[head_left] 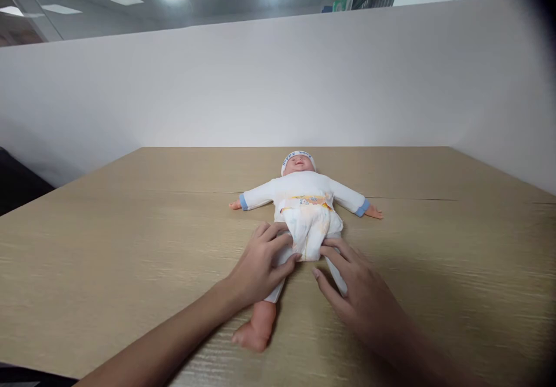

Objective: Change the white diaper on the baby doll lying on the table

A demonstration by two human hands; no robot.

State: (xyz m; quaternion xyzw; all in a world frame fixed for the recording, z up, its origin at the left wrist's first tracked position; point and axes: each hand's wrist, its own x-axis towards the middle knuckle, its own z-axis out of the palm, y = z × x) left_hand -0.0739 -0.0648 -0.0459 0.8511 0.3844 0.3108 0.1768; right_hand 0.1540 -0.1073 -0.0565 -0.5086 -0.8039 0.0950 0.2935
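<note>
A baby doll (299, 181) lies on its back on the table, head away from me and arms spread. It wears a white outfit with blue cuffs and a printed white hat (284, 160). Around its hips, over the clothes, is a white diaper (310, 230) with an orange and yellow printed waistband. At the leg edge on the left side, my left hand (264, 259) is closed, thumb and fingers on the diaper. My right hand (354, 280) rests its fingertips on the opposite leg edge, thumb held apart. It partly hides that leg; the foot is out of sight.
The wooden table (130, 248) has a thin seam running across it behind the doll's arms. A pale partition wall (260, 86) stands along its back and right sides. Something black (19, 184) sits beyond the left edge.
</note>
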